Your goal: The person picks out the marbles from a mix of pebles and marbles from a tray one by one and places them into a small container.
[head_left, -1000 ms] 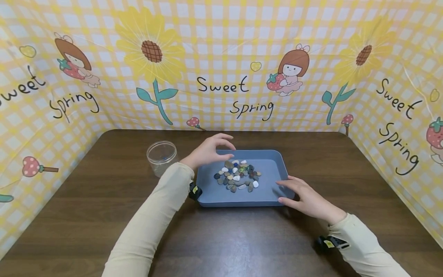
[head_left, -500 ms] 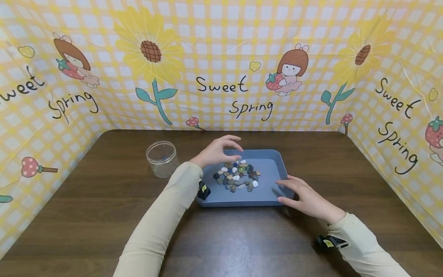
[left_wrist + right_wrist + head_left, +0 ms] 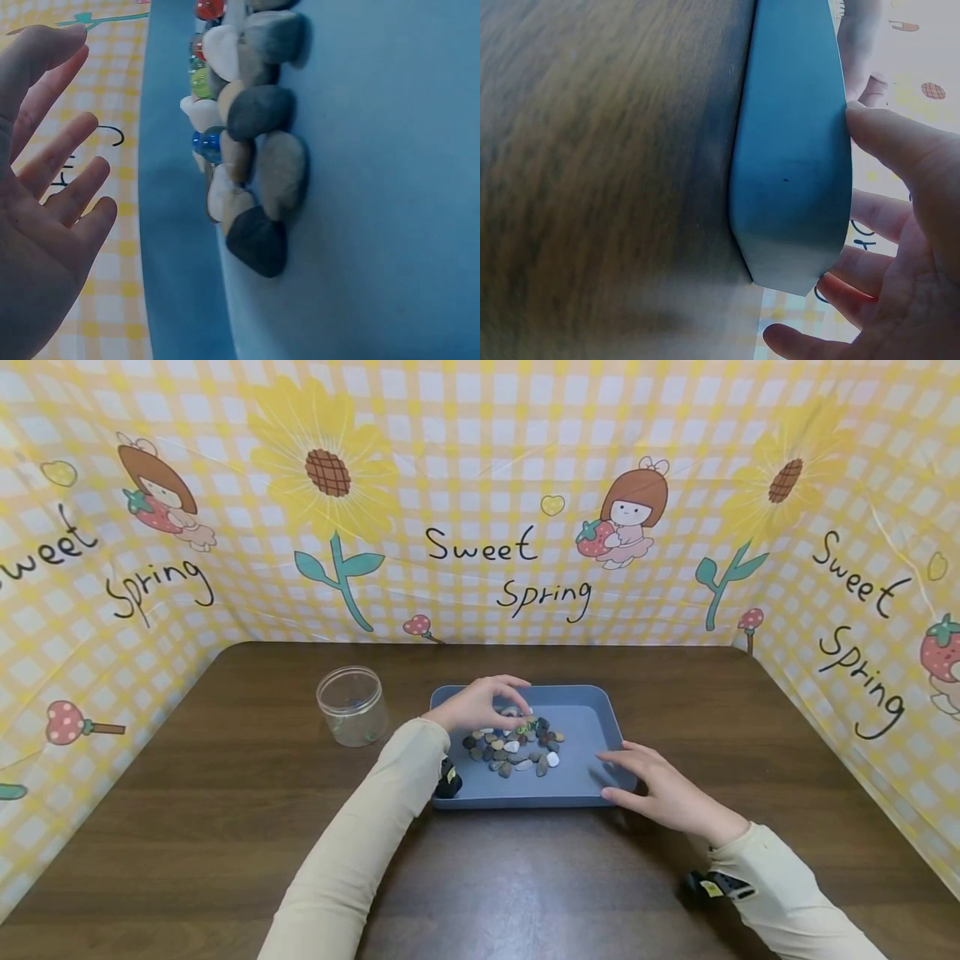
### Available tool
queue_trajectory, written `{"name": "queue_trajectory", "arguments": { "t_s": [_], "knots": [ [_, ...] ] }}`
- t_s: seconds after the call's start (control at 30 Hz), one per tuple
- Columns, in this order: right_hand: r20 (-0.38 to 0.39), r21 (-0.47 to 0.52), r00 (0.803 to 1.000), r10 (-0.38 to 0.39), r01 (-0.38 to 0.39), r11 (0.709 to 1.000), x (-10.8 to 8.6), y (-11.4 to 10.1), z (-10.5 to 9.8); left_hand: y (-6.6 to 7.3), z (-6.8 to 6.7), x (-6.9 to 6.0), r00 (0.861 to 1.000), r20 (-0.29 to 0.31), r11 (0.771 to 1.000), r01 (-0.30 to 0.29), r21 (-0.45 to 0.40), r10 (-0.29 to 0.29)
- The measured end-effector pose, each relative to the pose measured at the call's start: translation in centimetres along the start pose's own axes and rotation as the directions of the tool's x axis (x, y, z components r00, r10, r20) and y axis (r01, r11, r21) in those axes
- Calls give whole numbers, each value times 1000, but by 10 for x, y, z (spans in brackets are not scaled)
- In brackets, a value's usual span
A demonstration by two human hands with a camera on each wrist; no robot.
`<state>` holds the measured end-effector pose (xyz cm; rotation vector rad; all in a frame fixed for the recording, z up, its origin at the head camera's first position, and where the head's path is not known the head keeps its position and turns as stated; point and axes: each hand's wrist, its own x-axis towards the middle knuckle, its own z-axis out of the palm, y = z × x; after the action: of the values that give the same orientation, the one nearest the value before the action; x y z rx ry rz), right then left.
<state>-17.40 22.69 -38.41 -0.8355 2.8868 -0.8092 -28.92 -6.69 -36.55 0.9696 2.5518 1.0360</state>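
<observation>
A blue-grey tray (image 3: 585, 777) on the table holds a pile of pebbles (image 3: 506, 756), white, grey and brown, with some glass marbles. Over the pile's far left part hovers the left hand (image 3: 480, 703), thumb and fingers apart and nothing between them. In the left wrist view that hand (image 3: 45, 202) is beside the pebbles (image 3: 281, 172), with blue marbles (image 3: 208, 144) and a green one (image 3: 201, 82) among them. The right hand (image 3: 660, 789) rests on the tray's right rim, its fingers relaxed; in the right wrist view its thumb touches the tray's edge (image 3: 795, 150).
A clear round jar (image 3: 352, 710) without a lid stands left of the tray, something small and blue showing in it. The dark wooden table (image 3: 480, 877) is surrounded at the back and sides by yellow checked cloth (image 3: 465, 468).
The left hand has moved right and then down towards the near side, from over the tray's far left edge to over the pebbles. The right hand has stayed at the rim.
</observation>
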Motion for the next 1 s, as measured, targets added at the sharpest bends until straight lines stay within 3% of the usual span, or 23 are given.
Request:
{"name": "queue_trajectory", "arguments": {
  "t_s": [0.37,1.0],
  "knots": [
    [-4,-1,1000,-1,1,1000,0,1,0,-8,9,4,996,50,997,76,-27,-75],
    [-20,-9,1000,-24,24,1000,1,2,2,-10,17,9,994,84,987,55,151,-68]
  ]
}}
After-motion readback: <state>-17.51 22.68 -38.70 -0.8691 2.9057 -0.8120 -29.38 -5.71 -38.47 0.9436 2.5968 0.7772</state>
